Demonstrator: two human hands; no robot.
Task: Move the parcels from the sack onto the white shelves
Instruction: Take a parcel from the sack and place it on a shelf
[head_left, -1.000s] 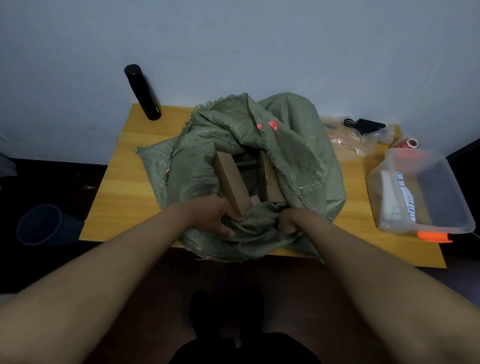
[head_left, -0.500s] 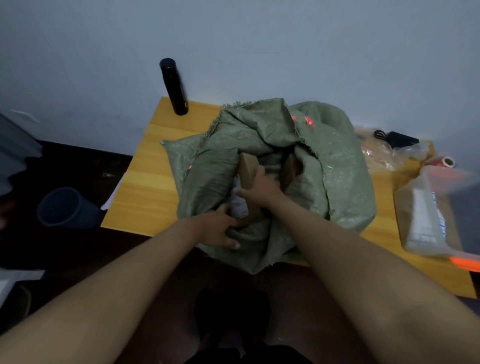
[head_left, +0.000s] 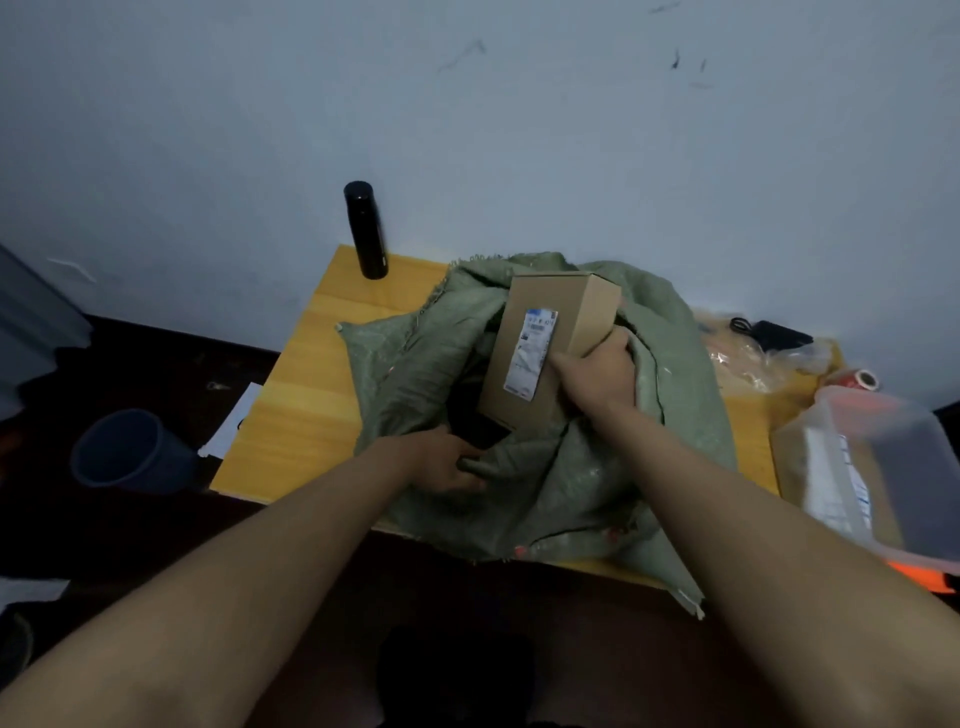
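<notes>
A green woven sack (head_left: 582, 483) lies open on a yellow wooden table (head_left: 296, 410). My right hand (head_left: 597, 369) grips a brown cardboard parcel (head_left: 561, 312) with a white shipping label and holds it tilted, most of it raised above the sack's mouth. My left hand (head_left: 441, 460) grips the sack's near rim and holds it down. The inside of the sack is dark and its other contents are hidden. No white shelves are in view.
A black bottle (head_left: 365, 228) stands at the table's back left corner. A clear plastic bin (head_left: 883, 467) with an orange latch sits at the right, behind it crinkled plastic bags (head_left: 753, 358), a black cable and a red tape roll (head_left: 860, 379). A dark bucket (head_left: 124, 452) stands on the floor at left.
My right hand reached into the sack, took hold of the brown parcel and lifted it up out of the opening. My left hand stayed on the sack's rim.
</notes>
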